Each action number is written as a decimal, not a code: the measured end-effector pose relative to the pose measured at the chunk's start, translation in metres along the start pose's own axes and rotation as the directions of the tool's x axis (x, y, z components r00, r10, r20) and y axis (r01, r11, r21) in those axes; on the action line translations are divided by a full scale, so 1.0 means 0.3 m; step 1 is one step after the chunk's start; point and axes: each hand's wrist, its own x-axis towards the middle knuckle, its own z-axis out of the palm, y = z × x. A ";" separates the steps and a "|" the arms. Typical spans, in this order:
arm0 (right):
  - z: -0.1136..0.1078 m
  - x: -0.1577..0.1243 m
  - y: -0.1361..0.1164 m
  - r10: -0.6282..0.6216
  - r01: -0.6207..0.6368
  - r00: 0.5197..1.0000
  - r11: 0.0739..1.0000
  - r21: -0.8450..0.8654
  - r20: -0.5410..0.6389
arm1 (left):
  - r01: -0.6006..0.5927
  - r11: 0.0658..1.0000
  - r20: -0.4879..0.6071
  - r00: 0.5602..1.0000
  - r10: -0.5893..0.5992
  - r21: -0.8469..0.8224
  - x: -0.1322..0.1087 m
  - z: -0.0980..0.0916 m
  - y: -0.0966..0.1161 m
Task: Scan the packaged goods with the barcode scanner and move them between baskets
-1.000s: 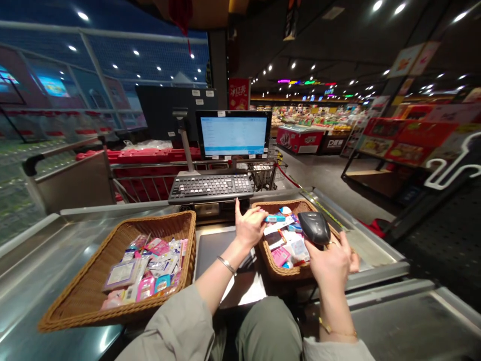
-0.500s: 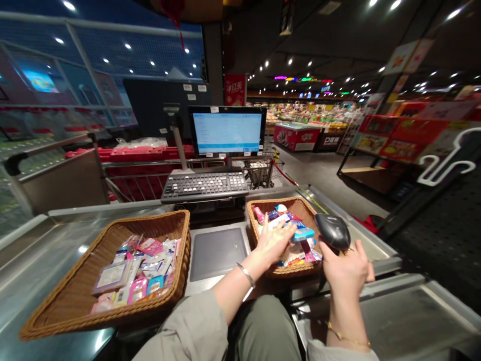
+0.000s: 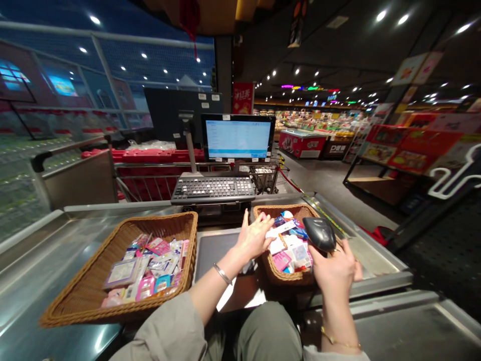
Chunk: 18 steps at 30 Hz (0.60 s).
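Observation:
My left hand (image 3: 252, 236) hovers over the left rim of the right wicker basket (image 3: 283, 279), palm down with fingers stretched and apart. Its underside is hidden, and no held item shows. A flat white packet (image 3: 287, 226) lies by its fingertips among small colourful packages in that basket. My right hand (image 3: 334, 268) wraps around a black handheld barcode scanner (image 3: 319, 234), which points over the basket's right side. To the left, a larger wicker basket (image 3: 75, 301) holds small pink, white and blue packages (image 3: 150, 271).
Between the baskets lies a flat grey scale plate (image 3: 212, 253). Behind it stand a keyboard (image 3: 214, 187) and a lit monitor (image 3: 240, 138). The metal counter (image 3: 22, 260) runs along the left. A white hook (image 3: 451, 180) hangs at the right.
My left hand has drawn back leftward from the middle of the right basket, uncovering its packages. The light-blue package by its fingers is out of sight. The scanner has shifted slightly left over the basket.

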 end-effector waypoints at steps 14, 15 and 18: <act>0.061 -0.104 -0.234 -0.132 0.110 0.981 0.981 0.159 0.141 | 0.220 0.970 -0.039 0.975 -0.217 0.108 -0.305 -0.181 -0.202; 0.068 -0.115 -0.253 -0.143 0.117 0.977 0.979 0.166 0.157 | 0.230 0.966 -0.033 0.973 -0.227 0.115 -0.328 -0.195 -0.211; 0.087 -0.146 -0.306 -0.169 0.132 0.967 0.972 0.193 0.192 | 0.268 0.952 -0.028 0.963 -0.266 0.151 -0.396 -0.239 -0.248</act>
